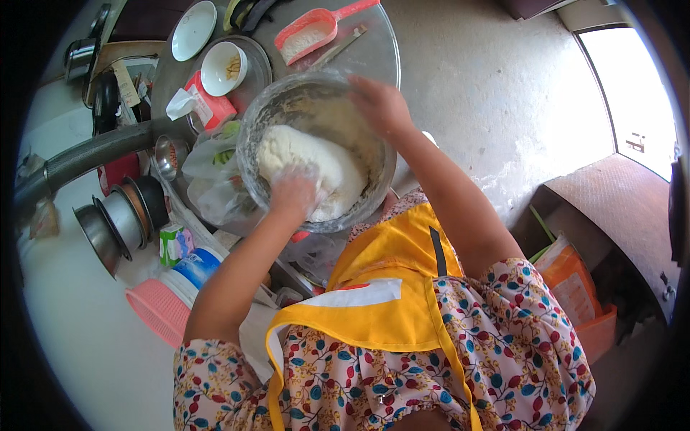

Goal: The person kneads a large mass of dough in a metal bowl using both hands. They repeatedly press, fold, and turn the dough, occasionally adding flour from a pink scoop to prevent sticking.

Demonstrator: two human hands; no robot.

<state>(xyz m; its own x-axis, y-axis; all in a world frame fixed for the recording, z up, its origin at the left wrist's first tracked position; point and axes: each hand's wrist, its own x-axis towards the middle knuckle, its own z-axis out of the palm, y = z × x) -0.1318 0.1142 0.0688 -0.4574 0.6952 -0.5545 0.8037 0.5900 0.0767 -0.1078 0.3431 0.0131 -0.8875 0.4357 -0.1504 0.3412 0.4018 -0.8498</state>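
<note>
A large, pale lump of dough [312,153] lies in a round metal basin [249,180] whose inner wall is smeared with flour and dough. My left hand [295,189] presses into the near left side of the dough. Flour coats its knuckles, and its fingertips are blurred and partly hidden. At the far right of the basin, my right hand [381,108] grips the rim, with its fingers over the edge. The basin rests at the near edge of a round table [372,59], close against my yellow apron [388,318].
Beyond the basin lie a red scoop [334,29] holding flour and a long flat tool [342,47]. A white bowl [221,69], an oval plate [194,31], a tissue pack [210,105] and plastic bags [215,188] crowd the left. Metal pots [121,215] stand beside a stovepipe [97,153].
</note>
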